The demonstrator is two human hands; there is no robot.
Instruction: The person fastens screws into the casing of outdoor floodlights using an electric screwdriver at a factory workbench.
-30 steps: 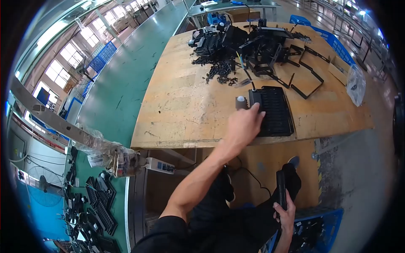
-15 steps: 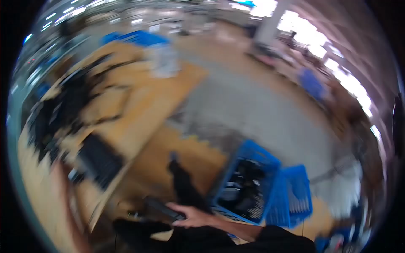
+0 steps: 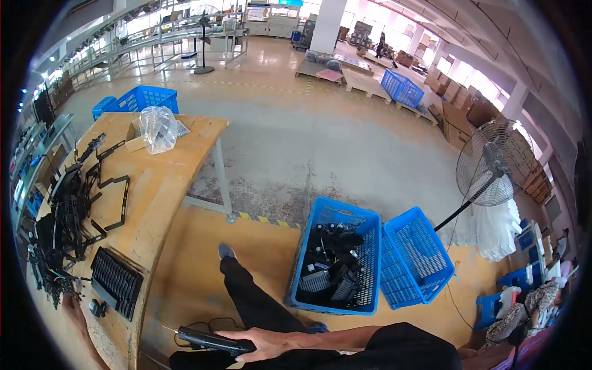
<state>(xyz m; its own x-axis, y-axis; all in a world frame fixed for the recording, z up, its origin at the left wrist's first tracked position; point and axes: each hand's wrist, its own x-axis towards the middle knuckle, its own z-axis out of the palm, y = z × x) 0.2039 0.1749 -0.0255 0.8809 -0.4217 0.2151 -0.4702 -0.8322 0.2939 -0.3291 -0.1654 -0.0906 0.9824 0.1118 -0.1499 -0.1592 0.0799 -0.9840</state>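
My right hand is closed around a black electric screwdriver, held low over my lap with its thin bit pointing left. My left hand reaches to the table's left side, at a heap of small dark parts; its fingertips are too small and covered to read. Just right of that hand lie a small black piece and a black ribbed panel. Black brackets and thin frames are piled farther up the wooden table.
A blue crate with black parts stands on the floor, beside another blue crate. Behind them is a pedestal fan. A clear plastic bag lies on the table's far end. Another person sits at far right.
The view has steadied from a blur and swung, so the table now appears farther left and lower. The screwdriver stays in my right hand; my left hand remains by the dark parts.
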